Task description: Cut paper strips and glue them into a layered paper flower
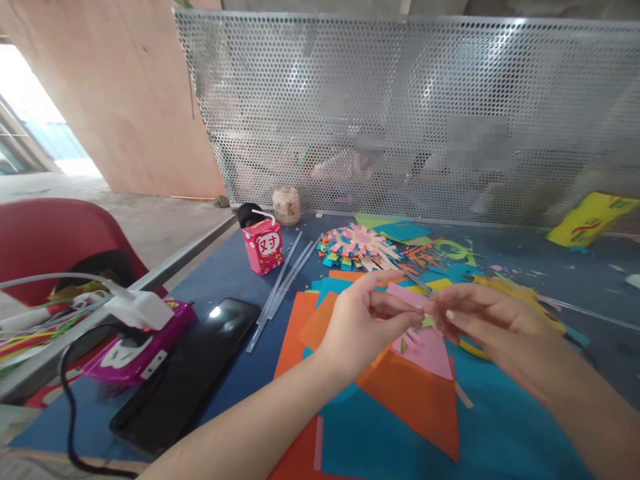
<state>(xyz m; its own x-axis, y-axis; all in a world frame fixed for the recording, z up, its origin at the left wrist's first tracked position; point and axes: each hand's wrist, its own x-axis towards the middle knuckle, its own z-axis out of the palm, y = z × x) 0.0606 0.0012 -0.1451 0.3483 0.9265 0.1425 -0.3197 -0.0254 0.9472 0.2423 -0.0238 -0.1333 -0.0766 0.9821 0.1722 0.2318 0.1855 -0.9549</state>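
My left hand (367, 320) and my right hand (475, 317) meet at the fingertips above a pile of coloured sheets. Each hand is closed in a pinch, and whatever lies between the fingers is too small and hidden to name. Beneath them lies a pink sheet (431, 348) with small pink and green scraps, on top of orange paper (415, 400) and blue paper (370, 437). Metal scissor blades (417, 281) show just behind the fingers, and a yellow handle (475, 350) shows under my right hand. Fringed paper flowers (357, 243) are stacked beyond.
Clear strips (285, 287), a black phone (185, 380), a red drink box (263, 247) and a jar (287, 205) are on the left. A purple power strip (140, 350) sits at the left edge. A perforated metal screen (400, 93) stands behind, with a yellow packet (590, 220) at right.
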